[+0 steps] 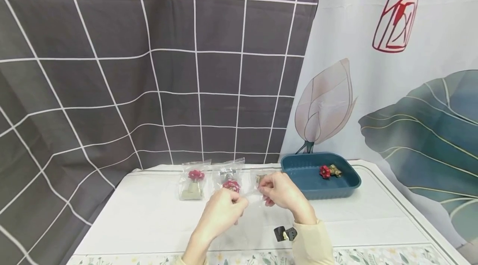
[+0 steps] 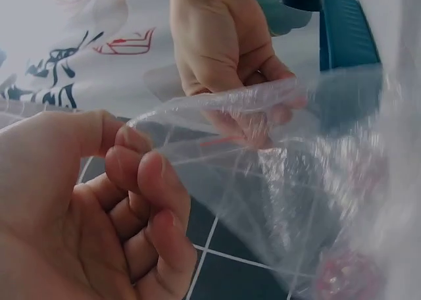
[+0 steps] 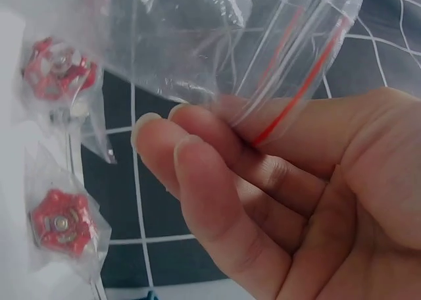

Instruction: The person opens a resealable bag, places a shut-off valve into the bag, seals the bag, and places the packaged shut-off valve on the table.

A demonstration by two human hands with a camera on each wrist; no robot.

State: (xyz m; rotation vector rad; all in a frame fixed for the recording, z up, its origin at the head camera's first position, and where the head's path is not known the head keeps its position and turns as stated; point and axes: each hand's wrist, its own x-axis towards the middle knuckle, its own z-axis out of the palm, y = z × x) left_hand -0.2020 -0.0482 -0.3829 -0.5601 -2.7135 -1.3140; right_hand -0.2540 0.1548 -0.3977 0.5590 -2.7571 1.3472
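A clear plastic zip bag (image 2: 217, 129) is stretched between the two hands. My left hand (image 1: 224, 209) pinches one top corner of it between thumb and fingertips. The other side, near the red zip line (image 3: 299, 83), is pinched by my right hand (image 1: 284, 192). Whether this bag holds anything cannot be told. Just beyond the hands, a bagged valve with a red handwheel (image 1: 231, 185) lies on the white table. Left of it is another bagged valve (image 1: 196, 175). A third small bag (image 1: 257, 173) is partly hidden behind the right hand.
At the right back stands a blue-green plastic tray (image 1: 313, 194). Inside it lies a brass valve with a red handwheel (image 1: 325, 172). A dark gridded curtain (image 1: 168, 69) hangs behind the table (image 1: 149, 211), and a floral cloth (image 1: 373, 256) runs along the front edge.
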